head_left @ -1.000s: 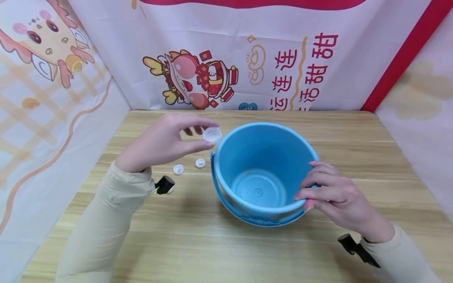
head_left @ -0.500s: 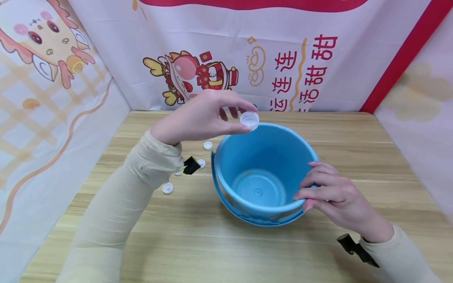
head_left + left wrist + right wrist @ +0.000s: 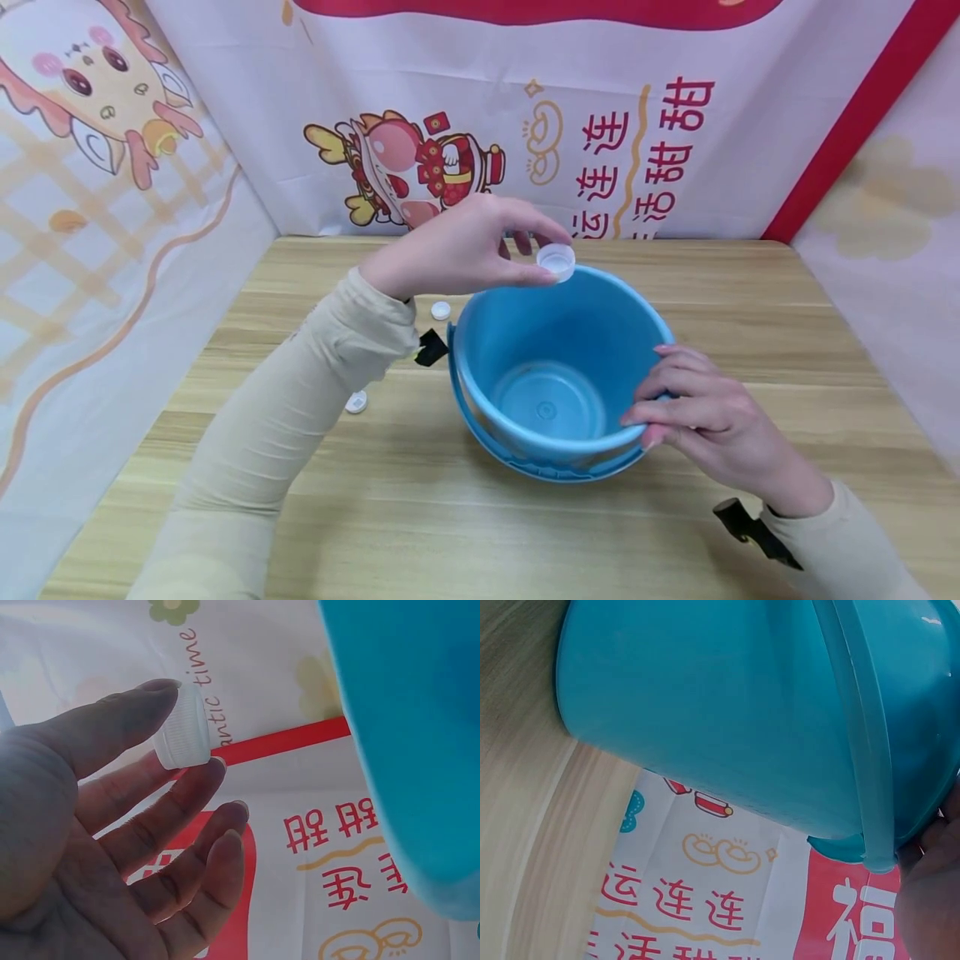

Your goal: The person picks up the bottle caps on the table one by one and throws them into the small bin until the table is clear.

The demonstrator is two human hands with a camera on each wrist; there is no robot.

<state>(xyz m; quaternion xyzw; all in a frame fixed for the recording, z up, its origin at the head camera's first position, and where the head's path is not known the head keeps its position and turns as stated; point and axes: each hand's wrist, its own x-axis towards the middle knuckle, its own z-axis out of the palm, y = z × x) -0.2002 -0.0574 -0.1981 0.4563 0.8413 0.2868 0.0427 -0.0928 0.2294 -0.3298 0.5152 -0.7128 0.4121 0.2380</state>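
A blue bucket point(image 3: 600, 333) stands on the table, its mouth facing up toward the head camera and its floor bare. My left hand point(image 3: 472, 250) pinches a white bottle cap point(image 3: 557, 262) between thumb and fingers, over the bucket's far rim. The left wrist view shows the cap's ridged side point(image 3: 185, 727), with the other fingers loosely bent below it. My right hand point(image 3: 705, 425) grips the bucket's right rim, fingers inside and thumb outside. In the right wrist view only part of that hand point(image 3: 934, 892) shows, beside the bucket's handle point(image 3: 866, 750).
Two more white bottle caps lie left of the bucket, one farther back point(image 3: 441, 310) and one nearer point(image 3: 356, 402). The left sleeve point(image 3: 300, 417) covers part of the wooden table point(image 3: 480, 542). A printed cloth point(image 3: 525, 50) hangs behind it.
My left hand has carried the cap rightward and up, from beside the bucket to over its far rim. Its sleeve now hides caps seen earlier. The right hand and bucket have stayed put.
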